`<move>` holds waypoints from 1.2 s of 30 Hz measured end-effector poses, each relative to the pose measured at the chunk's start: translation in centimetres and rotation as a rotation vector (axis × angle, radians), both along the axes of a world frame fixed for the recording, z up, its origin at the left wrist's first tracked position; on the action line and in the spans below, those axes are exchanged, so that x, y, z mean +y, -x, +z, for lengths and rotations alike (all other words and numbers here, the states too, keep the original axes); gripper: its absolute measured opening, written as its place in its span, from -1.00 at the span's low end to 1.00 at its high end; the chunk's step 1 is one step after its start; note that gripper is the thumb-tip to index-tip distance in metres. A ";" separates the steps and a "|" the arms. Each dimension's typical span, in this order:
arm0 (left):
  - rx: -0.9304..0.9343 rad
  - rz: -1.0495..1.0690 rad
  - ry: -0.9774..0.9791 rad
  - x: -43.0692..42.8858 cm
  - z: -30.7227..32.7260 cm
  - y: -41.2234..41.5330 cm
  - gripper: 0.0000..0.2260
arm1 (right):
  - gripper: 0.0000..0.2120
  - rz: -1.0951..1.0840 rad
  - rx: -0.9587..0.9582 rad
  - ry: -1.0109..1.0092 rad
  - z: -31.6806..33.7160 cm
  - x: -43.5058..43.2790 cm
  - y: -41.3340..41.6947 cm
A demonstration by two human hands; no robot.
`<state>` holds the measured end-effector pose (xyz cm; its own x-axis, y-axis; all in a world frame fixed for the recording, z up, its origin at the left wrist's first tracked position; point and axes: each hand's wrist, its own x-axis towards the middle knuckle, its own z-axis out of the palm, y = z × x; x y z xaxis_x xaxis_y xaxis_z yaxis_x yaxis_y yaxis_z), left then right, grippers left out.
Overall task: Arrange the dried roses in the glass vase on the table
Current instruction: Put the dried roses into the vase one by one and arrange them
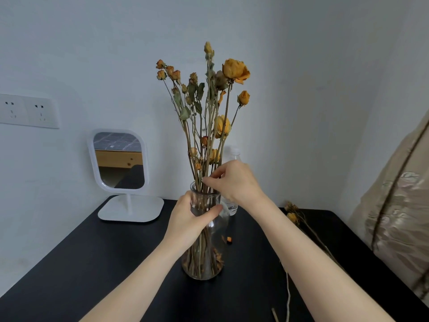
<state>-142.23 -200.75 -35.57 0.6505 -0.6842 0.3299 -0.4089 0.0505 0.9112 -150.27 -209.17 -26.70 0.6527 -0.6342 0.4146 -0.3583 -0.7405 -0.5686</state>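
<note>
A clear glass vase [204, 263] stands in the middle of the black table [92, 263]. Several dried yellow-orange roses [234, 69] stand upright in it, their brown stems reaching the bottom. My left hand [188, 217] is wrapped around the vase's neck. My right hand [234, 182] sits just above the rim, with its fingertips pinched on rose stems. More dried roses [293, 216] lie loose on the table to the right, behind my right forearm.
A white stand mirror [119, 159] is at the back left. A clear plastic bottle [233, 205] stands right behind the vase. A small orange scrap [229, 239] and a loose twig [287, 296] lie on the table. A beige cushion [399, 217] borders the right edge.
</note>
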 end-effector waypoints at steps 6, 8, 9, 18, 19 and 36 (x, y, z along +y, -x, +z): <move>-0.012 0.003 0.000 0.2 0.2 0.2 -0.68 | -0.80 -0.002 -0.084 0.046 0.5 0.4 -0.2; -0.017 0.004 0.001 0.2 0.2 0.2 -0.71 | -0.81 -0.006 -0.052 0.070 0.2 0.5 -0.2; -0.017 0.002 0.002 0.2 0.2 0.2 -0.71 | -0.81 -0.010 -0.048 0.076 0.2 0.6 -0.1; -0.014 0.003 0.004 0.1 0.2 0.2 -0.70 | -0.81 -0.020 -0.119 0.061 -0.4 0.6 0.2; -0.011 -0.005 0.003 0.1 0.2 0.1 -0.70 | -0.82 -0.023 -0.146 0.048 -0.5 0.6 0.5; 0.108 -0.256 -0.142 0.7 1.2 -1.5 -0.65 | -0.79 -0.006 -0.259 -0.205 -2.3 -0.7 5.5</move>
<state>-140.69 -200.04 -34.37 0.4771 -0.8646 0.1577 -0.3000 0.0084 0.9539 -155.78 -209.89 -29.03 0.5384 -0.7249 0.4298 -0.1866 -0.5999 -0.7781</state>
